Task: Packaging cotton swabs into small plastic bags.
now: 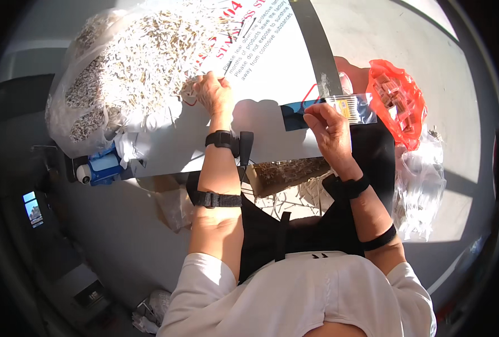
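A large heap of small, thin white and tan pieces (pixel 143 62) spills from a clear plastic bag (pixel 64 121) over the left of the table. At the heap's right edge is my left hand (pixel 213 94), its fingers bent down and drawn together; what they hold is hidden. A short red strip (pixel 189 102) lies beside these fingers. My right hand (pixel 333 132) is closed in a pinch at the table's right side; I cannot make out what it grips. Just beyond it lies a clear packet (pixel 346 106) with a row of white sticks and a yellow label. A bent red strip (pixel 311 94) shows by its fingertips.
A white printed sheet (pixel 261 62) covers the tabletop. Right of the table, a red plastic bag (pixel 398 104) holds small reddish-brown packs, with clear bags (pixel 420 188) below it. A blue-and-white package (pixel 103 167) sits at the left corner. Under the front edge is an open box (pixel 286 175).
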Motion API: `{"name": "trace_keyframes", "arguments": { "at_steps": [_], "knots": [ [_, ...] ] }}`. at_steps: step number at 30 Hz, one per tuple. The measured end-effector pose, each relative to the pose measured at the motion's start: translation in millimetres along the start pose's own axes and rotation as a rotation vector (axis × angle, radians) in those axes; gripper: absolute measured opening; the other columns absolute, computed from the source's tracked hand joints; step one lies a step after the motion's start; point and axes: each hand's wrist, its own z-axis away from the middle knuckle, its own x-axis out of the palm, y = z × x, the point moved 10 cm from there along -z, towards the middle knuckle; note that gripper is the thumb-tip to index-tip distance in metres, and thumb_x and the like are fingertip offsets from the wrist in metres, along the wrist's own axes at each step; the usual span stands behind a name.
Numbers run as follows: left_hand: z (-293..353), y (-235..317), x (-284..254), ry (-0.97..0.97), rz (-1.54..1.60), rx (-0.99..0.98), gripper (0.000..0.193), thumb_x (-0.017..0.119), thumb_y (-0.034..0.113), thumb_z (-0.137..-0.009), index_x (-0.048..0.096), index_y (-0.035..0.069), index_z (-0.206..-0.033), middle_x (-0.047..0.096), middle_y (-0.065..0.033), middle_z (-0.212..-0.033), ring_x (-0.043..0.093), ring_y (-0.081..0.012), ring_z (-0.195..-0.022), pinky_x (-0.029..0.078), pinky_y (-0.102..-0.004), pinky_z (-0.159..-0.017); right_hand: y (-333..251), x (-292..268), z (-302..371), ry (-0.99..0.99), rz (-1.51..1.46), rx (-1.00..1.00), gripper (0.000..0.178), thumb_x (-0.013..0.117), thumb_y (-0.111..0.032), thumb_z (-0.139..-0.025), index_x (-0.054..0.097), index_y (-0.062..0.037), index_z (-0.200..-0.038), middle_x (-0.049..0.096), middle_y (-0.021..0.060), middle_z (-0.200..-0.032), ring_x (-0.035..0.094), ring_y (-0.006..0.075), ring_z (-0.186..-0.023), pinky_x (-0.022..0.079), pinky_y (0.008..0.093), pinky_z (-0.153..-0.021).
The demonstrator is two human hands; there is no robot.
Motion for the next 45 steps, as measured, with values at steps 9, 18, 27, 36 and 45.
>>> {"name": "trace_keyframes", "arguments": {
  "at_steps": [9, 18, 27, 36, 45],
  "knots": [
    [80.4, 54.6, -16.0, -0.140, 0.360, 0.408, 0.018, 0.069, 0.003, -0.073, 0.058, 0.009, -0.086, 0.057, -0.0055, -0.092, 0.052, -0.0287, -0.093, 0.040, -0.0409, -0.082, -15.4, 88.6, -35.7, -0.075, 0.747, -0.399, 0.030, 0.071, -0.007, -0.073, 0.064, -0.0095, -0.102, 0.057, 0.0082, -0.099, 0.060, 0.0261, -0.086, 0.052, 0.0382, -0.072],
    [-29.3, -85.0, -42.4, -0.042, -0.105, -0.316, 0.060, 0.081, 0.037, -0.061, 0.061, 0.006, -0.109, 0.052, -0.0165, -0.118, 0.046, -0.0372, -0.115, 0.039, -0.0528, -0.097, 1.6, 88.1, -40.9, -0.051, 0.641, -0.319, 0.013, 0.072, -0.009, -0.073, 0.061, -0.0089, -0.080, 0.057, 0.0056, -0.091, 0.060, 0.0262, -0.086, 0.051, 0.0376, -0.071],
    [-93.9, -128.7, -12.4, -0.040, -0.006, -0.240, 0.026, 0.070, 0.024, -0.071, 0.067, 0.002, -0.084, 0.066, -0.0194, -0.087, 0.061, -0.0354, -0.092, 0.046, -0.0473, -0.084, -5.1, 93.6, -39.4, -0.028, 0.599, -0.362, 0.014, 0.071, -0.008, -0.072, 0.059, -0.0083, -0.079, 0.058, 0.0056, -0.091, 0.060, 0.0260, -0.083, 0.051, 0.0367, -0.070],
    [-16.0, -82.0, -4.0, -0.276, 0.338, -0.324, 0.023, 0.068, 0.022, -0.073, 0.064, -0.001, -0.076, 0.066, -0.0184, -0.076, 0.064, -0.0344, -0.074, 0.049, -0.0430, -0.067, 3.0, 83.3, -38.7, -0.021, 0.656, -0.310, 0.013, 0.070, -0.010, -0.075, 0.058, -0.0077, -0.082, 0.057, 0.0058, -0.094, 0.060, 0.0268, -0.085, 0.051, 0.0377, -0.071],
    [54.3, -13.8, -31.5, -0.097, 0.095, 0.061, 0.026, 0.076, 0.020, -0.072, 0.060, 0.005, -0.084, 0.060, -0.0127, -0.090, 0.058, -0.0342, -0.092, 0.047, -0.0456, -0.079, 0.6, 106.9, -36.2, -0.060, 0.915, -0.346, 0.015, 0.064, -0.011, -0.080, 0.056, -0.0027, -0.089, 0.051, 0.0110, -0.099, 0.060, 0.0296, -0.086, 0.052, 0.0401, -0.067]
  ]
}}
